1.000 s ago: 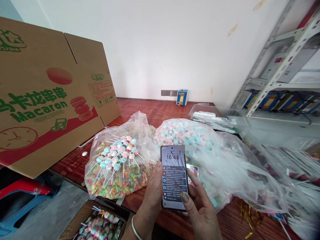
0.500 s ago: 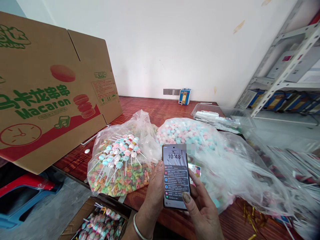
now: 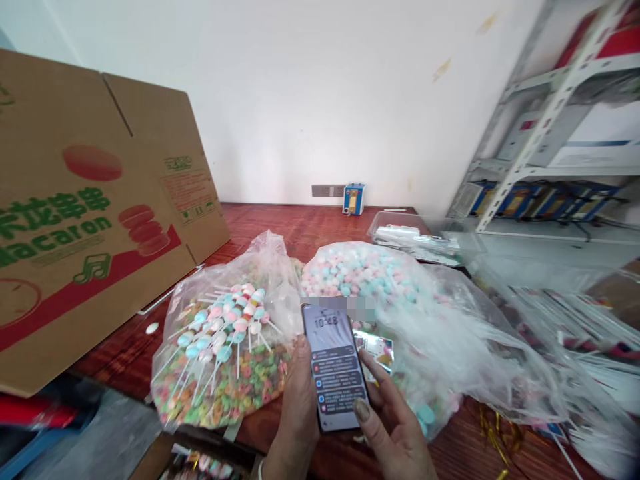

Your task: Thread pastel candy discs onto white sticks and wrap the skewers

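Observation:
A smartphone (image 3: 336,373) with a lit lock screen reading 10:48 is held upright between both hands. My left hand (image 3: 299,403) grips its left edge, thumb along the side. My right hand (image 3: 395,420) closes on its lower right side, thumb at the screen's lower edge and fingers behind. Left of the phone, pink, blue and white candy skewers (image 3: 231,320) on white sticks lie on a clear bag of coloured ring pieces (image 3: 235,393). Behind the phone sits a clear bag of pink, white and blue candy balls (image 3: 365,270).
A large Macaron carton (image 3: 135,200) stands at the left. A clear plastic tray (image 3: 425,233), a small blue box (image 3: 353,199) and metal shelves (image 3: 550,120) are farther back. Gold twist ties (image 3: 493,440) lie at the front right of the red-brown table (image 3: 265,217).
The view has turned slightly to the right and tilted, so things appear shifted leftward. The phone stays in both hands and is now a little more tilted.

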The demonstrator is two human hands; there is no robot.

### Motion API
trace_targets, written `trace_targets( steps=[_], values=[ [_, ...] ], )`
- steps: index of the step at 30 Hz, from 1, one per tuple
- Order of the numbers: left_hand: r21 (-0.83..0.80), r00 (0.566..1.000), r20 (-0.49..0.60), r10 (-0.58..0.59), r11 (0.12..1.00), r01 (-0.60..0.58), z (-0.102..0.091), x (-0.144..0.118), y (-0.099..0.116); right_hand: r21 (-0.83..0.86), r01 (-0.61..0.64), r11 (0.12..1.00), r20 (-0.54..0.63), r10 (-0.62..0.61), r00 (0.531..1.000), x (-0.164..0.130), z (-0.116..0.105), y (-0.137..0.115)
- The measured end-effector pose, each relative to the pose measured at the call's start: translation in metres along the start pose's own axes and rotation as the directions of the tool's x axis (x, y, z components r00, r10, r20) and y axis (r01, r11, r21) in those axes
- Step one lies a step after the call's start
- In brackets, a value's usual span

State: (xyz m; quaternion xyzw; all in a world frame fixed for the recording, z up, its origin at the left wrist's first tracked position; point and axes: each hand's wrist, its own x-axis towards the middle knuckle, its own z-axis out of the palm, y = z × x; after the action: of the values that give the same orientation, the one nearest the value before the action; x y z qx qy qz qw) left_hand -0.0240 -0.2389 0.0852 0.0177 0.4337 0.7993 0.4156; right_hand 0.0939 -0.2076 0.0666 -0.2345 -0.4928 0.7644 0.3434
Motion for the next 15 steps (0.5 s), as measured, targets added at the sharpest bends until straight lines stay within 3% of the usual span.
trace_targets(
  steps=[3, 7, 9, 12, 15],
  values=[
    [-0.091, 0.995, -0.072, -0.062, 0.994, 0.055, 0.000, 0.001, -0.002, -0.017, -0.084, 0.996, 0.114, 0.086, 0.990, 0.007, -0.008, 0.005],
    [-0.137, 0.965, -0.006, -0.262, 0.956, 0.259, 0.001, 0.010, -0.005, -0.073, -0.128, 0.989, 0.249, 0.143, 0.958, 0.029, -0.022, -0.003],
    [-0.141, 0.962, -0.001, -0.271, 0.953, 0.268, 0.004, 0.019, -0.006, -0.094, -0.138, 0.986, 0.285, 0.160, 0.945, 0.043, -0.029, -0.016],
    [-0.153, 0.972, 0.048, -0.231, 0.960, 0.236, 0.011, 0.035, -0.007, -0.157, -0.090, 0.983, 0.321, 0.137, 0.937, 0.063, -0.035, -0.041],
    [-0.154, 0.960, 0.109, -0.258, 0.950, 0.273, 0.015, 0.052, -0.009, -0.270, 0.053, 0.962, 0.318, 0.037, 0.947, 0.085, -0.034, -0.061]
  ],
)
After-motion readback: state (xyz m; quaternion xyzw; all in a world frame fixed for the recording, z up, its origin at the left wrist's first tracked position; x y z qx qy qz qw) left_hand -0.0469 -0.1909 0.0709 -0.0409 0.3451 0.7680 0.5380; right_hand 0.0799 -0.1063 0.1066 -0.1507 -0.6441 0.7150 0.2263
